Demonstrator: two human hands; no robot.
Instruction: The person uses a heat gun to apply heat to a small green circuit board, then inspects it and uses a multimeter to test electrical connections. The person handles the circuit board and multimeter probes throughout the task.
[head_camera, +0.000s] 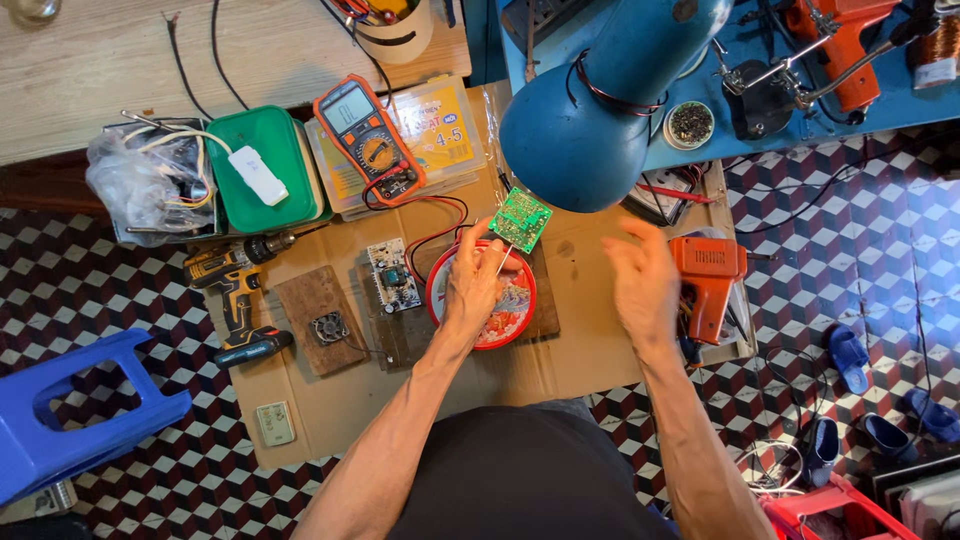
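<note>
My left hand (474, 285) holds up a small green circuit board (521, 219) by thin wire leads, above a red round bowl (522, 312) full of small parts. My right hand (640, 282) hovers blurred to the right, fingers apart, holding nothing, next to an orange soldering gun (707, 280). A blue desk lamp (600, 110) hangs just above the board.
On the cardboard sheet (330, 410) lie a white circuit board (392, 276), a small fan on a wood block (329, 327), a yellow cordless drill (235, 290) and an orange multimeter (367, 137). A green box (262, 170), a blue stool (70, 410) and blue sandals (850, 355) surround it.
</note>
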